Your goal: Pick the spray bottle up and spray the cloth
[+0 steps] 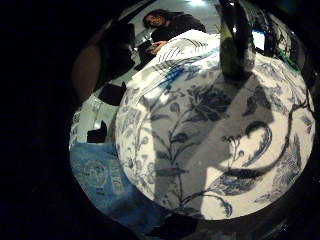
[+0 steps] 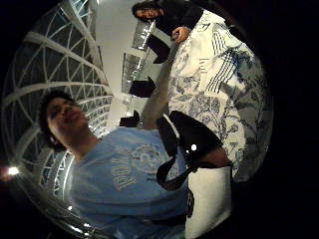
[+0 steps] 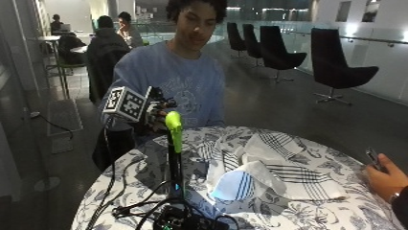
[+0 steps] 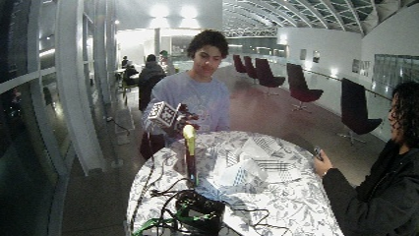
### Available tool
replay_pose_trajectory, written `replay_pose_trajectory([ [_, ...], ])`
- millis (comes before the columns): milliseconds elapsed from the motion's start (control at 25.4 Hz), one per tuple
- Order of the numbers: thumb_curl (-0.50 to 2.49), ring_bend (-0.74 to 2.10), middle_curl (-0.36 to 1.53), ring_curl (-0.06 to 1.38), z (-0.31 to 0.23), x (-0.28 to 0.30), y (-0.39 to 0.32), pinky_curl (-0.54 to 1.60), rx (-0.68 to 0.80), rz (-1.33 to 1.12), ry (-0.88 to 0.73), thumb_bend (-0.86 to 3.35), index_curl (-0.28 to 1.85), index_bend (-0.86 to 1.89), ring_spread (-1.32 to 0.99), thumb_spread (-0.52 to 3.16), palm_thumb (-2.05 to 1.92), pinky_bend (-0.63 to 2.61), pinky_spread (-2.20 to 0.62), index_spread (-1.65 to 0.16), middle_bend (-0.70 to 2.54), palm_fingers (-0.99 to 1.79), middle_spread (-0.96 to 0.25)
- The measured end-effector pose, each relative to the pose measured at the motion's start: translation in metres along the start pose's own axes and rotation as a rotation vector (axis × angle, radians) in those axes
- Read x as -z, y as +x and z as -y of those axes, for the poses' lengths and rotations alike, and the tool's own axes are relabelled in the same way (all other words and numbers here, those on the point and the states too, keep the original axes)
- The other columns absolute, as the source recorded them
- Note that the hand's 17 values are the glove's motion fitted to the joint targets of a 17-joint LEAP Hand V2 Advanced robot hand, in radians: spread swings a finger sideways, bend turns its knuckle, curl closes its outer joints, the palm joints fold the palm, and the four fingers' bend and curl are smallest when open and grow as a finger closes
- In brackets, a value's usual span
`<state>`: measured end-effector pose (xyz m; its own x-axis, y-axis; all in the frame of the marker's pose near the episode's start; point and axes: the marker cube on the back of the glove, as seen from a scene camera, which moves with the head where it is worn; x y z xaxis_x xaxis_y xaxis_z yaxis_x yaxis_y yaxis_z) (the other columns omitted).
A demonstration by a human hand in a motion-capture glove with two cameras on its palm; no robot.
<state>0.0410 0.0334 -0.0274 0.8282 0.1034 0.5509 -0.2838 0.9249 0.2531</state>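
We see the spray bottle (image 3: 173, 158) standing upright near the table's (image 3: 319, 211) edge, the cloth (image 3: 261, 170) lying beside it toward the middle.

White cloth (image 3: 274, 172), dark stripes

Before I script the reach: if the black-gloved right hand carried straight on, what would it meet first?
Probably the lime-green head of the tall dark spray bottle: the gloved right hand hovers just behind it, above the floral tablecloth. Depth is unclear.
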Motion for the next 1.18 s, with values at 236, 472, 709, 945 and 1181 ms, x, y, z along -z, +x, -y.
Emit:
replay_pose_trajectory([
  [236,0.22,0.40,0.29,0.28,-0.001,0.019,0.017,0.30,-0.099,0.156,0.109,0.14,0.15,0.04,0.02,1.07,0.50,0.45,0.21,-0.40,0.31,0.48,-0.03],
  [472,0.23,0.43,0.32,0.29,0.013,0.020,0.036,0.32,-0.143,0.153,0.161,0.08,0.13,0.05,0.02,1.07,0.49,0.48,0.20,-0.41,0.33,0.47,-0.03],
  [709,0.24,0.40,0.34,0.29,0.051,0.024,0.065,0.34,-0.231,0.057,0.329,0.03,0.13,0.08,0.03,1.05,0.49,0.51,0.20,-0.40,0.35,0.43,-0.01],
  [945,0.25,0.25,0.35,0.26,0.082,0.030,0.096,0.34,-0.313,0.070,0.359,-0.01,0.18,0.17,0.05,1.02,0.50,0.49,0.21,-0.39,0.37,0.38,0.00],
  [1181,0.27,0.25,0.35,0.25,0.121,0.030,0.119,0.34,-0.359,0.168,0.400,-0.01,0.20,0.14,0.05,1.01,0.55,0.49,0.21,-0.38,0.33,0.40,0.01],
])
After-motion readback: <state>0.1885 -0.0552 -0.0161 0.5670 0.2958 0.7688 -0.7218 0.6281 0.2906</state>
